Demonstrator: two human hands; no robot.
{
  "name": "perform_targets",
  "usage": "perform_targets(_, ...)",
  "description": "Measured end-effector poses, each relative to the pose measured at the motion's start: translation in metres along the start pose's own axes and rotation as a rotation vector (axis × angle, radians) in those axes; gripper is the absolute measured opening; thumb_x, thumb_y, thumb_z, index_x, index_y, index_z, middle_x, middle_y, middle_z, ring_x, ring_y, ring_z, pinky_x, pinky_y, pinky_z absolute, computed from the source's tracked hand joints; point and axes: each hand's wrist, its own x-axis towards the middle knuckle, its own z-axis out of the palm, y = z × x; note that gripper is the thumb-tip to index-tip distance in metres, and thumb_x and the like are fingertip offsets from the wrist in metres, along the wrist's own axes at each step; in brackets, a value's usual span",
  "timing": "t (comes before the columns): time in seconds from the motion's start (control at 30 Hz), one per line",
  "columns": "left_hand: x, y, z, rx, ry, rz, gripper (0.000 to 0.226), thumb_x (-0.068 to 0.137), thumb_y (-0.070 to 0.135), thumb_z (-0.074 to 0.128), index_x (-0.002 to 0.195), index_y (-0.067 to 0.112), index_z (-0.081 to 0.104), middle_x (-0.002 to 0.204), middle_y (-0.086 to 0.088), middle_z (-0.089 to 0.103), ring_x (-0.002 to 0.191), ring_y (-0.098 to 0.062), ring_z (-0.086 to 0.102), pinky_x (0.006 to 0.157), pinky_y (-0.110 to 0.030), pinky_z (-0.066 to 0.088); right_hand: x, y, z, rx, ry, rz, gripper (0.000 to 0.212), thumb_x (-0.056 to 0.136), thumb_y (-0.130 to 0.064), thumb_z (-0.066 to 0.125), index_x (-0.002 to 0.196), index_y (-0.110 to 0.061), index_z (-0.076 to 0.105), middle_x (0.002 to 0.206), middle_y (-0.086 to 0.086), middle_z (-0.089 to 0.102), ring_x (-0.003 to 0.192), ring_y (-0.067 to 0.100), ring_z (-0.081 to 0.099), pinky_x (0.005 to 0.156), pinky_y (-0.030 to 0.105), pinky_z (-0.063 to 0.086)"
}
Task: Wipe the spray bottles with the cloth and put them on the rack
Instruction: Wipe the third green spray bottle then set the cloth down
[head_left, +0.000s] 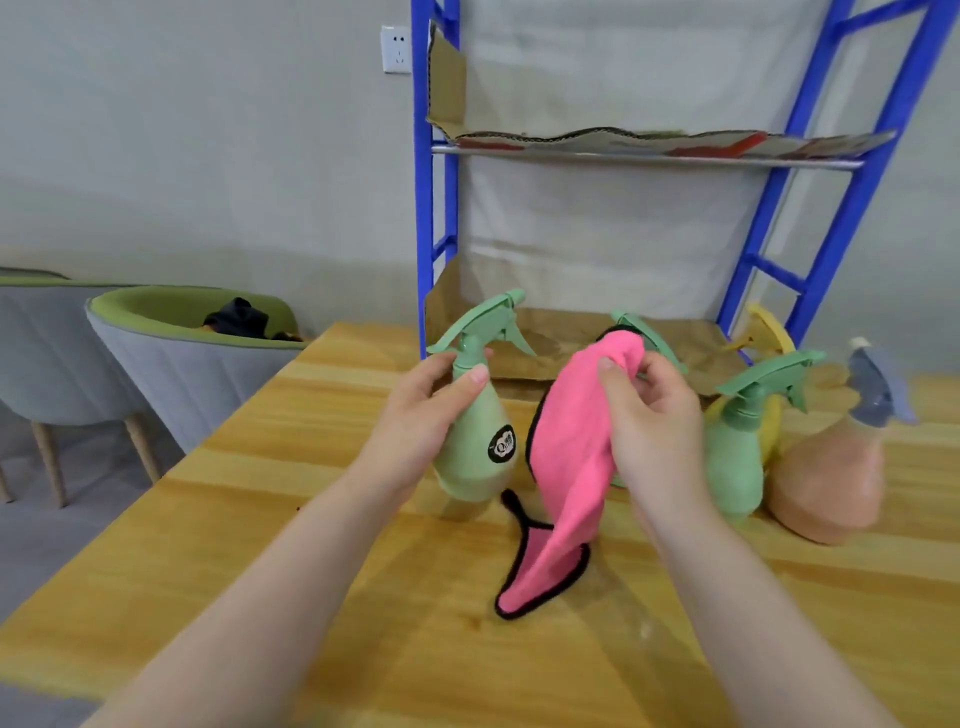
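Observation:
My left hand (421, 410) grips a green spray bottle (475, 447) by its neck, tilted just above the wooden table (311, 519). My right hand (652, 415) holds a pink cloth with black trim (566, 467) bunched at its top; the cloth hangs down and its lower end lies on the table. Behind the cloth a second green bottle (649, 332) is mostly hidden. To the right stand a third green bottle (735, 457), a yellow bottle (771, 415) behind it, and an orange bottle with a grey trigger (831, 478). The blue rack (852, 197) stands at the table's far side.
Cardboard sheets line the rack's upper shelf (649, 148) and its bottom level (561, 338). Two grey and green chairs (171, 374) stand left of the table, one with a dark item on its seat. A wall socket (397, 49) is beside the rack.

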Motion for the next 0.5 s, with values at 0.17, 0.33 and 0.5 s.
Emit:
perform_targets(0.17, 0.01, -0.023, 0.008, -0.023, 0.025, -0.007, 0.025, 0.089, 0.03, 0.068, 0.112, 0.022, 0.069, 0.107, 0.002, 0.073, 0.094, -0.007, 0.066, 0.082, -0.024, 0.054, -0.001, 0.014, 0.021, -0.044, -0.083, -0.079, 0.009, 0.094, -0.02, 0.064, 0.086, -0.023, 0.061, 0.067, -0.012, 0.058, 0.061, 0.001, 0.05, 0.061, 0.022, 0.041)
perform_targets(0.33, 0.004, -0.034, 0.014, -0.065, 0.043, -0.033, 0.032, 0.083, 0.034, 0.064, 0.109, 0.016, 0.068, 0.101, -0.001, 0.075, 0.09, -0.01, 0.069, 0.076, -0.025, 0.055, -0.025, 0.036, 0.032, 0.071, -0.239, -0.055, 0.007, 0.095, -0.017, 0.063, 0.099, -0.023, 0.065, 0.085, -0.013, 0.07, 0.08, 0.002, 0.065, 0.073, 0.021, 0.053)
perform_targets(0.5, 0.0, -0.038, 0.016, -0.1, 0.073, -0.052, 0.021, 0.094, 0.022, 0.059, 0.111, 0.014, 0.066, 0.1, 0.002, 0.075, 0.093, -0.01, 0.07, 0.079, -0.024, 0.051, -0.037, 0.039, 0.034, 0.128, -0.373, -0.103, 0.023, 0.103, -0.024, 0.048, 0.104, -0.018, 0.071, 0.109, -0.012, 0.072, 0.109, 0.008, 0.066, 0.092, 0.027, 0.051)
